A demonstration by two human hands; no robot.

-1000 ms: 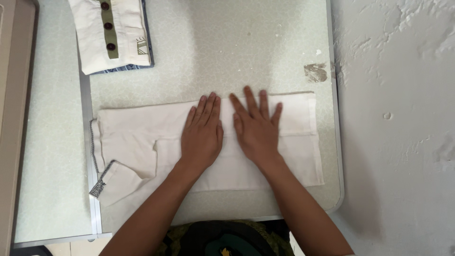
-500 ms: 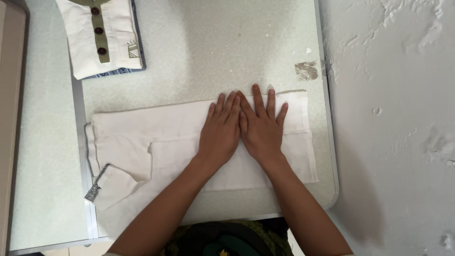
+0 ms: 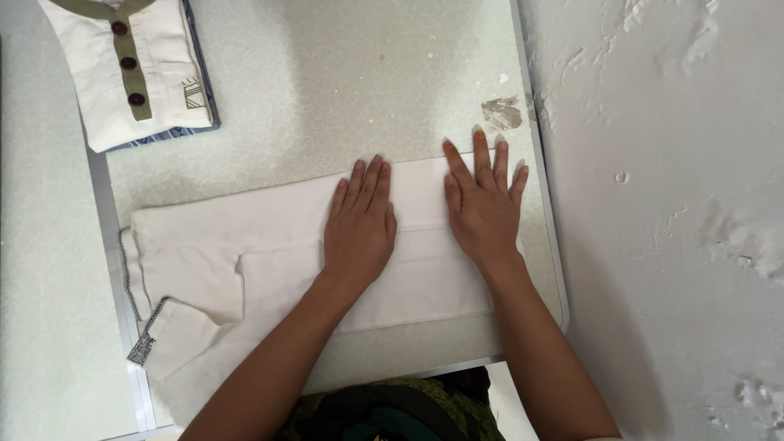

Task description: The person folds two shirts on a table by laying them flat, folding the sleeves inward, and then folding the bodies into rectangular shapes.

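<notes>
A folded white garment (image 3: 245,245) lies lengthwise across a pale speckled table (image 3: 327,82). My left hand (image 3: 358,224) rests flat on the garment's middle, fingers together and pointing away from me. My right hand (image 3: 483,204) presses flat on the garment's right end, fingers slightly spread, fingertips reaching past the cloth's far edge. The two hands are a palm's width apart. A patterned cuff trim (image 3: 143,347) shows at the garment's lower left corner, over the table's metal seam.
A folded cream shirt with an olive button placket (image 3: 135,65) lies on a blue cloth at the table's far left. A rough white wall (image 3: 670,204) runs along the table's right edge. A worn patch (image 3: 500,112) marks the table near that edge.
My right hand slid right along the garment to its end, and my left hand moved slightly left, so the hands went from touching to apart. The view shifted right.
</notes>
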